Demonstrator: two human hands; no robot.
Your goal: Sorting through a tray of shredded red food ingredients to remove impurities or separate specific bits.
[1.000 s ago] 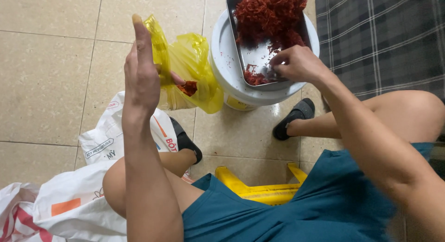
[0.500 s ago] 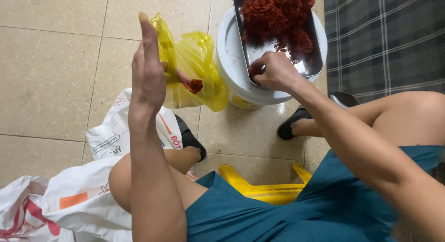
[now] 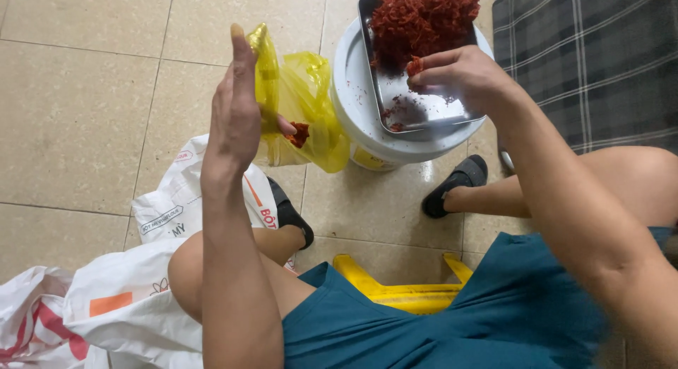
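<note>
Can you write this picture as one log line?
left hand: holds yellow plastic bag open | right hand: pinches red shreds | metal tray: on white bucket

I count two hands of mine in view: my left hand [image 3: 236,111] and my right hand [image 3: 459,76]. There is one yellow plastic bag [image 3: 304,108], with one small clump of red shreds [image 3: 299,134] showing at it. One metal tray [image 3: 417,104] sits on one white bucket [image 3: 360,93], and the tray carries one big heap of red shredded stuff [image 3: 424,16]. I see two black sandals: one [image 3: 289,213] by my left leg, one [image 3: 455,182] on my right foot. One yellow stool [image 3: 402,291] shows under me. White printed bags come to three: one [image 3: 205,199] by my knee, one [image 3: 127,312] lower, one [image 3: 28,326] at the corner. One plaid cloth [image 3: 600,65] lies at the right.
</note>
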